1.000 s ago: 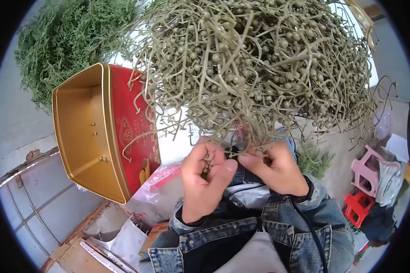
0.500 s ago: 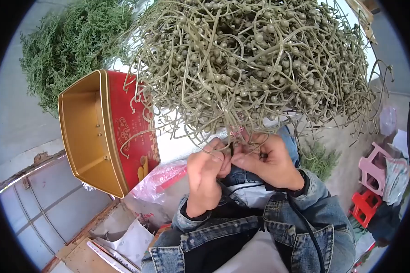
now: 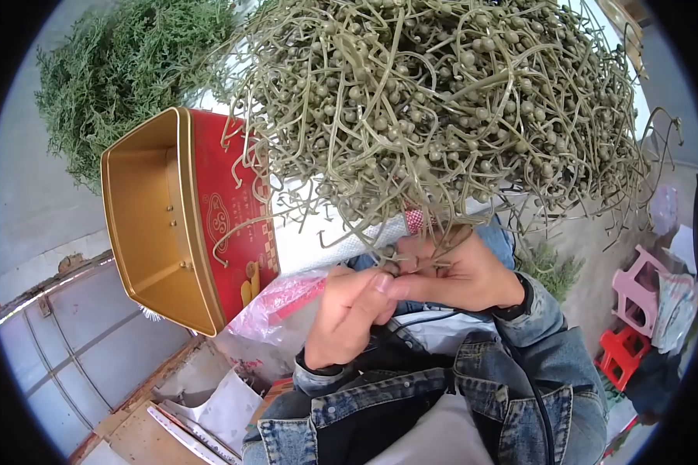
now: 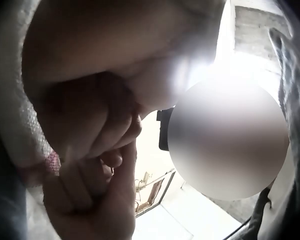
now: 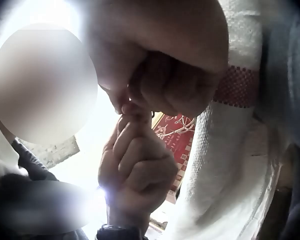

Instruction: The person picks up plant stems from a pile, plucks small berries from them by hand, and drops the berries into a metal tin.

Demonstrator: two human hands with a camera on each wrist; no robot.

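Observation:
My left hand and right hand meet at their fingertips in front of a big heap of olive-green stems with round pods. The left thumb and forefinger pinch a round pod, while its other fingers curl inward and hide the palm. Right-hand fingers are bent around a short stem piece. In the right wrist view the left hand is a curled fist below the right hand; both wrist views are dark, and the grasped pieces are mostly hidden there.
A red tin with gold inside lies on its side at left, a few pods within. Feathery green sprigs are behind it. The heap rests on a white woven sack. Pink and red stools stand at right.
The left hand, earlier turned up with several pods in its palm, has rolled over and its fingers have closed. Both hands have come together at the fingertips.

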